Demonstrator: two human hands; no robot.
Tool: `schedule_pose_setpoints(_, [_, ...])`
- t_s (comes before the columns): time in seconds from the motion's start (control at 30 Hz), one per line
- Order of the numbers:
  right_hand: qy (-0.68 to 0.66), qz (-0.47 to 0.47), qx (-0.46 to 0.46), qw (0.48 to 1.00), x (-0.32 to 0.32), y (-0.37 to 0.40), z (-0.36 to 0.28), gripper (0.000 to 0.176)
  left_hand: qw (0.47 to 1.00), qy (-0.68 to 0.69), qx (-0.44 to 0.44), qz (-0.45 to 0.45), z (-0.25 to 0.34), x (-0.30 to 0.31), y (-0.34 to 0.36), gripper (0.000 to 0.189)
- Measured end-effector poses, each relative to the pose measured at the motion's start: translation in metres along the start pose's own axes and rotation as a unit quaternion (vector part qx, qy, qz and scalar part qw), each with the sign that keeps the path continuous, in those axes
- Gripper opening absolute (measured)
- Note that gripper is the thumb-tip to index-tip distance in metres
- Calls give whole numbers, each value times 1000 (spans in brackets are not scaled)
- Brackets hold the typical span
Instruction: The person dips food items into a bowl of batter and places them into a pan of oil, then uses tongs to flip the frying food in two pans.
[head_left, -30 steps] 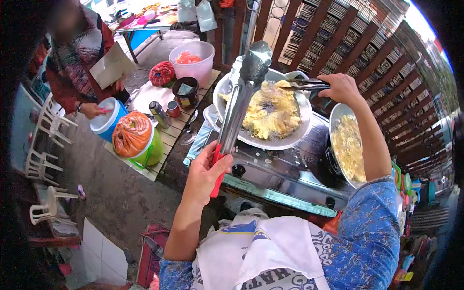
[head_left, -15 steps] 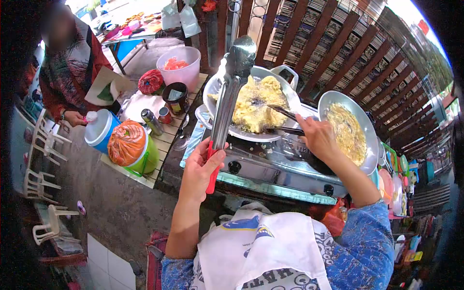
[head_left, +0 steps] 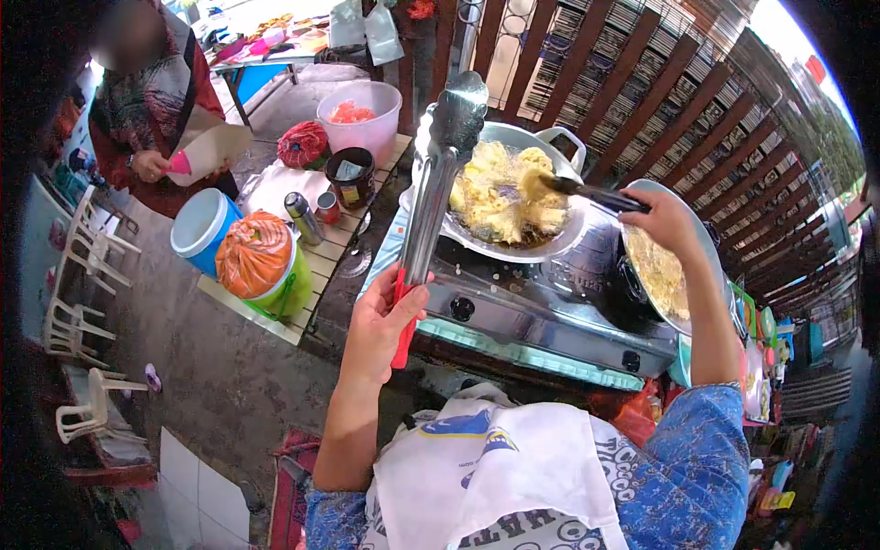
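Note:
My left hand is wrapped round the red handle of metal tongs, which point up in front of the left pan. My right hand grips a second pair of tongs with dark handles. Their tips meet a yellow fritter at the right side of the left pan. Several yellow fritters sit in bubbling oil there. Beside it, a second pan holds a bubbling yellow mass, partly behind my right forearm.
Both pans stand on a stove. Left of it, a slatted table holds a pink bucket, an open blue container, a green bucket and a flask. Another person stands behind, holding paper and a pink-topped item.
The dark tongs have closed in on a fritter and shifted right with my right hand. The other person has lifted the lid off the blue container. The view has shifted slightly.

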State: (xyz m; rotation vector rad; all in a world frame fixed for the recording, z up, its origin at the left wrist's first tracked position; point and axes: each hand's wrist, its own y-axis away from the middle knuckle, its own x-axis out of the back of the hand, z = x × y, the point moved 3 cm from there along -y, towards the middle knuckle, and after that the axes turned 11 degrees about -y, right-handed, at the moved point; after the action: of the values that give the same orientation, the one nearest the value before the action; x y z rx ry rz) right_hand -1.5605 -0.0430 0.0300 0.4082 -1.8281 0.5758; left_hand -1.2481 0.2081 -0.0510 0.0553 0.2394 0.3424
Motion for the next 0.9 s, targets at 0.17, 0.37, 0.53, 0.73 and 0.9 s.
schedule_pose_setpoints(0.17, [-211,-52,-158,963,-5,-25,58,47,1000,-1,-5,-3,0,6,4,41])
schedule_pose_setpoints(0.37, [-192,-89,-248,945,-23,-32,58,52,1000,-7,1,-22,-3,6,7,42])
schedule_pose_setpoints(0.53, [93,-28,-153,983,20,-7,-9,54,999,-25,4,-26,-1,6,9,40])
schedule_pose_setpoints(0.73, [141,-55,73,986,12,31,-56,54,999,-33,-3,-31,0,1,12,39])
schedule_pose_setpoints(0.9, [203,-41,131,970,-25,23,-52,40,999,-36,-14,-14,3,-10,18,39])
